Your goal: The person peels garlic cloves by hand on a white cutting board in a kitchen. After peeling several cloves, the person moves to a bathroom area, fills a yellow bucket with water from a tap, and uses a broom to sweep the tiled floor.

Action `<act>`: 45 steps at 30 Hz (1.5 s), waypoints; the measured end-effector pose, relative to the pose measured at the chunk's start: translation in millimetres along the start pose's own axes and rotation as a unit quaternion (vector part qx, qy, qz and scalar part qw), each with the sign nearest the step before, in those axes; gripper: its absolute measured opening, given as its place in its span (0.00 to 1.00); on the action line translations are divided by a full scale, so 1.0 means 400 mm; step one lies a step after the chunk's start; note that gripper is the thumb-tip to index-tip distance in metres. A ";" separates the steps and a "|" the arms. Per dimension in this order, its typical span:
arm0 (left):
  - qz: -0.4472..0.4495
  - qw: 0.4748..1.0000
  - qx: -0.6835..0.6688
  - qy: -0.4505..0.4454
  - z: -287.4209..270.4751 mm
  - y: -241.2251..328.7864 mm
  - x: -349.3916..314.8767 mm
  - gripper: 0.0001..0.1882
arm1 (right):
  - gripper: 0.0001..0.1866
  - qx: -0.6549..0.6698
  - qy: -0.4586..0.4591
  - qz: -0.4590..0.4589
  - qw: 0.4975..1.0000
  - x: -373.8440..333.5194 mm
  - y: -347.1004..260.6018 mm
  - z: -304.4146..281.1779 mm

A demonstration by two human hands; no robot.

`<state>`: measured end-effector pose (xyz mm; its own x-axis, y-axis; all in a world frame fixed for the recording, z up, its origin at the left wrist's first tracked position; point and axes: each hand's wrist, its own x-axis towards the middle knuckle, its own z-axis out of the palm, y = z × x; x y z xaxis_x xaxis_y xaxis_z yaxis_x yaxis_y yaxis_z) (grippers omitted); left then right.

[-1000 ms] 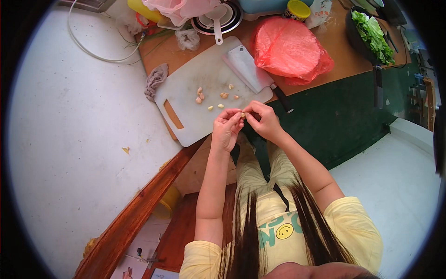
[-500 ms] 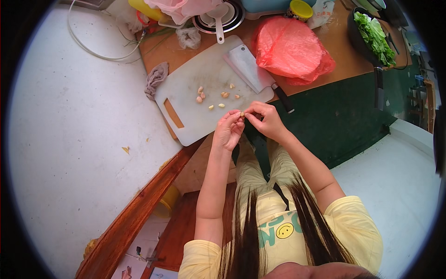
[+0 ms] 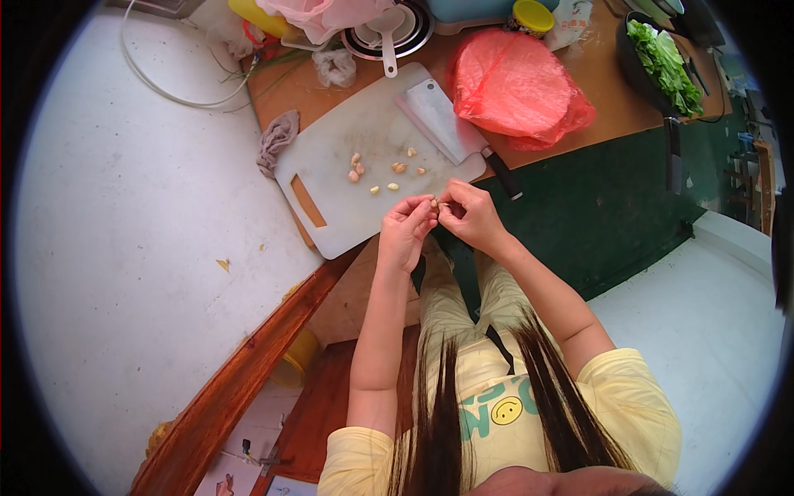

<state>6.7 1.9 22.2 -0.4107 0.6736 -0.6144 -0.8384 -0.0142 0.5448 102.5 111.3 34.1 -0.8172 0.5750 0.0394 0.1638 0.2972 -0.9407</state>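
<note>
While left hand (image 3: 403,233) pinches it and right hand (image 3: 473,217), fingertips bunched, adjoins (any hold unclear), one garlic clove (image 3: 434,203) sits near frame centre, likely light, firm, slippery, best gripped by its sides.

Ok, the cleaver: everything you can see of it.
The cleaver has a broad, roughly rectangular, silvery, metal-looking blade with a small round hole near its far end, and a dark handle with a lighter end. It lies flat, blade mostly on the white cutting board, handle pointing to the lower right, past the board and table edge. The red plastic bag sits close beside the blade; contact is unclear. Neither hand touches it.
</note>
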 end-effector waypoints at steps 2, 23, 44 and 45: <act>0.006 1.000 0.016 -0.011 0.002 0.005 -0.005 0.04 | 0.03 -0.002 -0.007 0.000 1.000 -0.001 -0.010 -0.006; -0.098 0.993 -0.038 -0.050 -0.029 0.010 -0.009 0.03 | 0.05 -0.003 -0.026 -0.010 1.000 -0.011 -0.044 -0.011; 0.102 0.990 0.100 -0.021 0.018 0.014 -0.042 0.07 | 0.05 0.338 0.066 0.212 0.915 -0.031 -0.005 0.042; 0.107 0.989 0.100 -0.022 0.017 0.012 -0.041 0.07 | 0.05 0.374 0.068 0.223 0.897 -0.032 0.000 0.045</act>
<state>11.9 -4.2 38.7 -0.5505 0.7032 -0.4501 -0.6449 -0.0158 0.7641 103.1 89.9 27.6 -0.6790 0.6126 -0.4047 -0.0010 -0.5519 -0.8339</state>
